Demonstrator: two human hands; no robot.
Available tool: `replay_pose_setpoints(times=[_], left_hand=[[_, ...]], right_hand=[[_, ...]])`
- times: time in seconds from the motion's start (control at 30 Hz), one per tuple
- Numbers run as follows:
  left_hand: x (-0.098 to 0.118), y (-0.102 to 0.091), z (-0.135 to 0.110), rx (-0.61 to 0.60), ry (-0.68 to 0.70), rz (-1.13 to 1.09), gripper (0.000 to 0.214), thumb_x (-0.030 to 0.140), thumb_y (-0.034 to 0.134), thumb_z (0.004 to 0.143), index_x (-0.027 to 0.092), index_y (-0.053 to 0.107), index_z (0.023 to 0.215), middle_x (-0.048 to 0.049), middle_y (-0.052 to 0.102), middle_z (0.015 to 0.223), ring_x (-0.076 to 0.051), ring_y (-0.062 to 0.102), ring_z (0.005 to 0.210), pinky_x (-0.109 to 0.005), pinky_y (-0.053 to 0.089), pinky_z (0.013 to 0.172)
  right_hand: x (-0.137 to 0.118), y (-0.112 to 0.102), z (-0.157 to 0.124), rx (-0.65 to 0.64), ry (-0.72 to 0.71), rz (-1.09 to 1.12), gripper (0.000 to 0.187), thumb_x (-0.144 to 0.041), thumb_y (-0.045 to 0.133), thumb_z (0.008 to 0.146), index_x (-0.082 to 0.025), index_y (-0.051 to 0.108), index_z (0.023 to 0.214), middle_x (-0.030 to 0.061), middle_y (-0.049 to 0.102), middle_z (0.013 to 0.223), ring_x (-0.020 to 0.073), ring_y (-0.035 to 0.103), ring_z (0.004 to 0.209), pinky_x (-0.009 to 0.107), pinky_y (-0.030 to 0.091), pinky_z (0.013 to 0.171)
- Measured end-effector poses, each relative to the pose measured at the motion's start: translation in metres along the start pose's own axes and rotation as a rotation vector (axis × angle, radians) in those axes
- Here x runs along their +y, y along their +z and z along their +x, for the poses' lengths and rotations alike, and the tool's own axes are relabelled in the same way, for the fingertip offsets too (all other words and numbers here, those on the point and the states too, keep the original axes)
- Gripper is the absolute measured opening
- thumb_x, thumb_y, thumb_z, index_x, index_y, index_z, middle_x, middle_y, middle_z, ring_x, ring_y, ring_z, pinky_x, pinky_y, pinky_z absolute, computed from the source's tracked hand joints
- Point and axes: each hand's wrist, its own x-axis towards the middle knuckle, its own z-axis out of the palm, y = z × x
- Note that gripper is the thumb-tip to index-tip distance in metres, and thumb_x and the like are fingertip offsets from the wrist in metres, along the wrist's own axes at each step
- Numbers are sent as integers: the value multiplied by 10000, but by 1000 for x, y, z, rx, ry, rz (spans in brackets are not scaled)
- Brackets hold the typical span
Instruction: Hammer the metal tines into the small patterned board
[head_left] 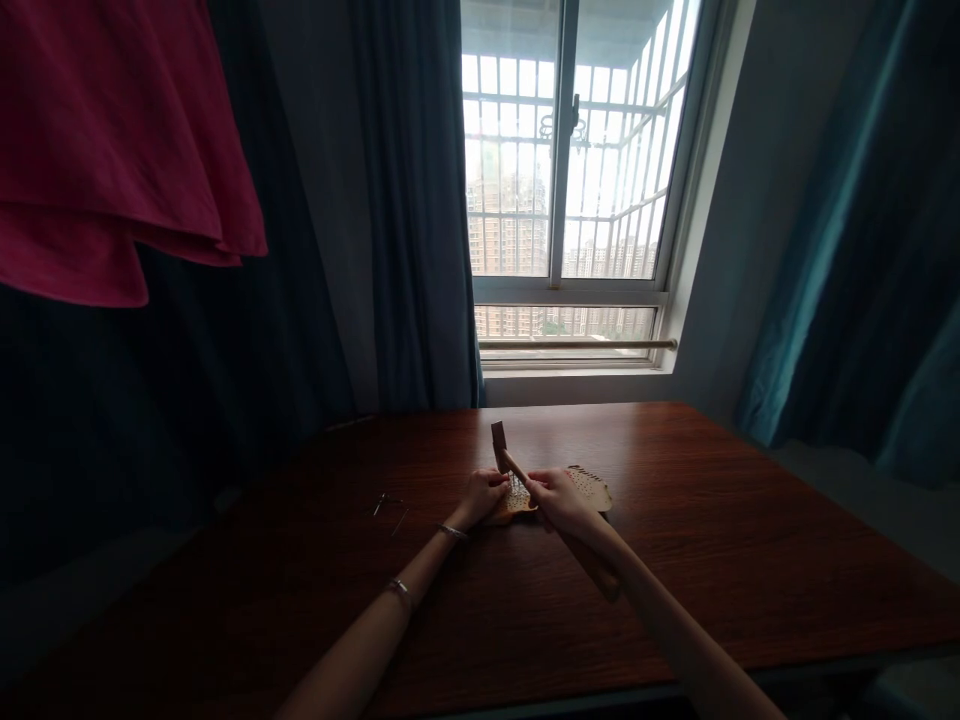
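My right hand point(553, 497) is closed round the wooden handle of a small mallet point(592, 568). Its dark head point(498, 437) is raised just above my left hand. The handle's butt runs back along my right forearm. My left hand point(484, 494) is closed in a pinch on a small thin thing I cannot make out, held upright on a tan leather piece point(595, 491). That piece lies flat on the table and shows rows of small holes. Both hands are close together over the leather, and they hide its middle.
The dark red-brown wooden table point(675, 560) stretches wide on all sides. A small pair of thin metal tools point(384, 503) lies left of my left hand. Behind the table are a barred window point(562, 180), blue curtains point(420, 200), and a red cloth point(112, 150) hanging at upper left.
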Motion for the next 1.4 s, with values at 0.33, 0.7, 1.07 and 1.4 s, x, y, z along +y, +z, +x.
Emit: replay_pose_setpoints(times=[0.33,0.7,1.07,1.4], left_hand=[[-3,3,1,-2,23,-11,186,211,564,752,148,732,798,-50,679,841,-157,598,736,-244,442,686],[-1,1,0,-14,22,43,194,231,561,754,155,738,782,-49,662,799,-149,576,702,-242,437,668],[10,0,-2,10,-21,57,176,245,578,733,172,737,729,-46,646,743,-156,555,679,-247,438,650],[1,2,0,-25,53,90,201,220,542,760,155,708,667,-33,608,721,-132,531,656,-228,410,634]], right_hand=[[-7,-1,-5,-13,-10,-25,293,-322,424,861,-165,646,970,-13,533,620,55,434,375,161,337,349],[1,-3,0,18,-3,-22,310,-366,447,853,-186,648,1005,-3,577,660,66,453,390,182,361,372],[1,-1,-4,27,-1,-4,299,-356,446,849,-188,647,992,-7,591,647,68,451,393,180,367,378],[2,0,-5,60,-26,19,306,-351,433,847,-186,636,1004,-7,590,661,68,449,403,177,368,377]])
